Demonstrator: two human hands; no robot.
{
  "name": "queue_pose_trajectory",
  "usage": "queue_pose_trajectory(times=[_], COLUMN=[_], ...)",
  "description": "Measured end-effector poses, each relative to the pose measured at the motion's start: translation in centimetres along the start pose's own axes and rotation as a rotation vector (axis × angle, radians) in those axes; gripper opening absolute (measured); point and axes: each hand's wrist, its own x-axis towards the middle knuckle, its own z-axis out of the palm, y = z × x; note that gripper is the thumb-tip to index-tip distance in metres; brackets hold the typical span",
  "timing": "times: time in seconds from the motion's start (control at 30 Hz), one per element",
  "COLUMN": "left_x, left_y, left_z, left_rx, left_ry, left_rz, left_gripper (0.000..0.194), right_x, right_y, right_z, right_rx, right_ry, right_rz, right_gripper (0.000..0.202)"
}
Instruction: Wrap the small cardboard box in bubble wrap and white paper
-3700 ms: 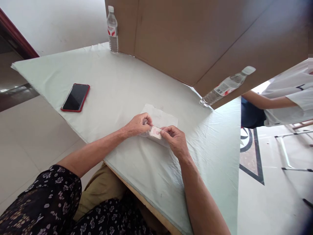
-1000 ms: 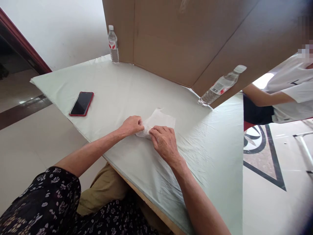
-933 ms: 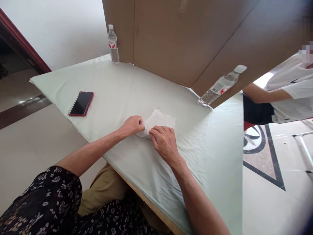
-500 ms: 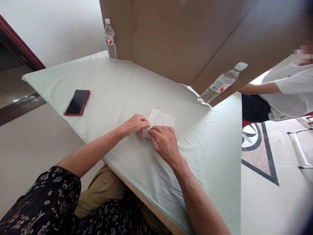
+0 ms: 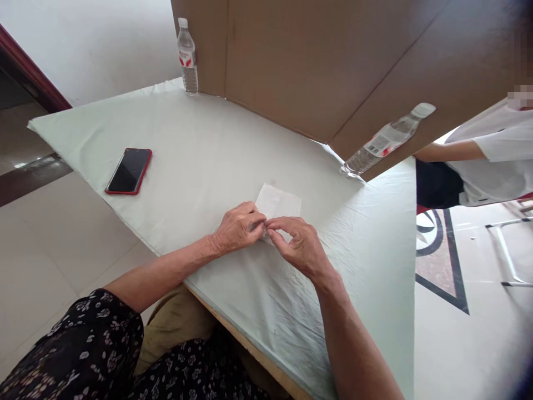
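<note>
My left hand [image 5: 238, 228], fingers clamped on the wrapper's [image 5: 280, 202] seven-o'clock edge, now meets the right hand [image 5: 303, 244] (grip unclear), focusing work there.

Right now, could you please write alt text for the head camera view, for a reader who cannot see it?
A person's left hand and right hand pinch at a translucent white sheet on a cloth-covered table. A red-cased phone lies to the left, and two clear bottles stand before a brown panel.
</note>
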Motion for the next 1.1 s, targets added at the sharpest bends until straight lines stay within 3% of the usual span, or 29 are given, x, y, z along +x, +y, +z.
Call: queue_pose_trajectory(times=[0.1, 0.2, 0.33, 0.43, 0.57, 0.7, 0.87, 1.1], left_x=[-0.2, -0.3, -0.5, -0.6, -0.6, -0.6, -0.5, -0.4], left_y=[-0.3, -0.4, -0.3, -0.2, 0.0, 0.0, -0.2, 0.0], left_z=[0.3, 0.4, 0.6, 1.0, 1.4, 1.5, 1.4, 1.6], left_rx=[0.116, 0.141, 0.158, 0.183, 0.200, 0.240, 0.263, 0.287], left_ry=[0.060, 0.070, 0.054, 0.076, 0.078, 0.087, 0.104, 0.088], left_rz=[0.123, 0.176, 0.175, 0.159, 0.127, 0.125, 0.162, 0.163], left_gripper=[0.020, 0.023, 0.024, 0.024, 0.023, 0.021, 0.020, 0.018], right_x=[0.1, -0.4, -1.8, -2.8, -2.7, -1.9, -2.7, -2.5], right_y=[0.8, 1.8, 3.1, 3.6, 3.6, 3.6, 4.4, 2.7], right_z=[-0.9, -2.5, -4.1, -3.7, -1.4, 0.1, -0.6, -0.2], right_rx=[-0.008, -0.069, -0.128, -0.101, -0.041, -0.093, -0.157, 0.127], right_ry=[0.109, 0.182, -0.009, -0.120, -0.065, 0.000, 0.014, -0.039], right_rz=[0.074, 0.255, 0.545, 0.686, 0.680, 0.689, 0.752, 0.852], right_gripper=[0.018, 0.020, 0.026, 0.045, 0.070, 0.080, 0.071, 0.077])
